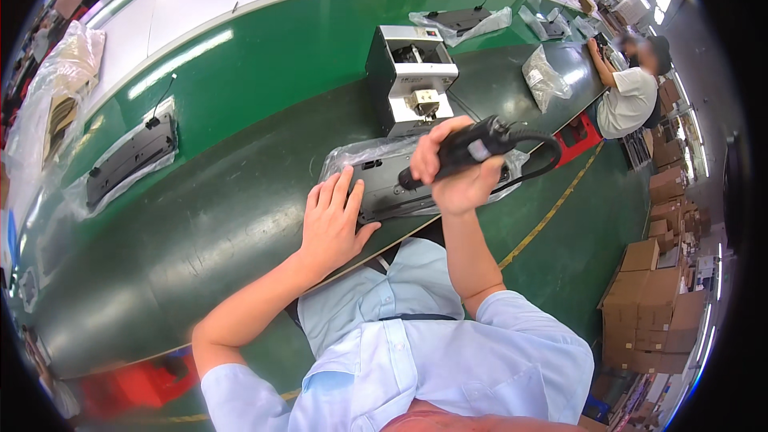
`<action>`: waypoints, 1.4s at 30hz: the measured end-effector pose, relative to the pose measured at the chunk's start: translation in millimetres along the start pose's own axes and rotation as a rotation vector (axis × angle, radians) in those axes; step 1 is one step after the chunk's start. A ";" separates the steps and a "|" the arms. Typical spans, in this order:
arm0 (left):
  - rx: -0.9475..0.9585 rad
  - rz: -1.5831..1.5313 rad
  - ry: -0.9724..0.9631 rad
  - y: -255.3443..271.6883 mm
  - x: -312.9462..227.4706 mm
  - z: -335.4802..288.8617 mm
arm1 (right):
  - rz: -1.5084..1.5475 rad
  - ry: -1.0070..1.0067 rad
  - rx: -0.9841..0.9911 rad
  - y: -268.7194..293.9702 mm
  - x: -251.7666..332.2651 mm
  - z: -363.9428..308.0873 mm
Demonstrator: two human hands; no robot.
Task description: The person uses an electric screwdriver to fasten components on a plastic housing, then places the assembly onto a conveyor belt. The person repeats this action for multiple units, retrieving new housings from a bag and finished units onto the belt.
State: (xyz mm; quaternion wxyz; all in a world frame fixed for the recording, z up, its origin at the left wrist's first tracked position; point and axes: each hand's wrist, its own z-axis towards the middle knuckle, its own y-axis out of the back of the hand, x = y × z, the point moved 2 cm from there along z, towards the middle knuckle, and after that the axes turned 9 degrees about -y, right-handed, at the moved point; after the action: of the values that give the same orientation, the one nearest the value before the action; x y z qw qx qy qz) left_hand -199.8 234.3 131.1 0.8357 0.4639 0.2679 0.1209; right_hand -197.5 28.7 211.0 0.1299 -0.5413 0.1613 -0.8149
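Note:
My right hand (470, 186) is wrapped round a black electric screwdriver (462, 152), which is tilted with its tip end toward the left and a thick black cable looping off its right end. The tool is over a long dark panel (386, 184) that lies in clear plastic wrapping on the bench. My left hand (332, 216) rests on the panel's left end with its fingers stretched out. Right behind the panel stands a silver and black machine (416, 76), which looks like a screw feeder. Whether the screwdriver's tip touches the panel cannot be made out.
Another dark panel (132, 160) lies on plastic at the left of the green bench (224, 192). A similar panel (460, 20) is at the back, near a clear bag (546, 78) of small parts. A co-worker (632, 100) sits at the right; cardboard boxes (644, 296) are stacked behind me.

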 end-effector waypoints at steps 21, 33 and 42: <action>-0.004 0.011 -0.031 0.6 -3.3 -1.9 | 0.124 -0.135 0.173 -24.0 -12.9 -28.4; 0.134 0.116 -0.117 13.5 -27.6 22.4 | -0.719 -0.590 -0.686 182.9 76.1 -57.0; 0.227 0.104 -0.238 -46.3 -28.5 77.3 | -0.666 -0.693 -0.582 165.8 51.3 -74.3</action>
State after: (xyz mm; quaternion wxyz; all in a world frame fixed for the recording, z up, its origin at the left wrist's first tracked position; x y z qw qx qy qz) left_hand -182.2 141.5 134.7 0.7963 0.5797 0.1546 0.0771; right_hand -279.4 -133.6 160.3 -0.2438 -0.8126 0.1478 -0.5084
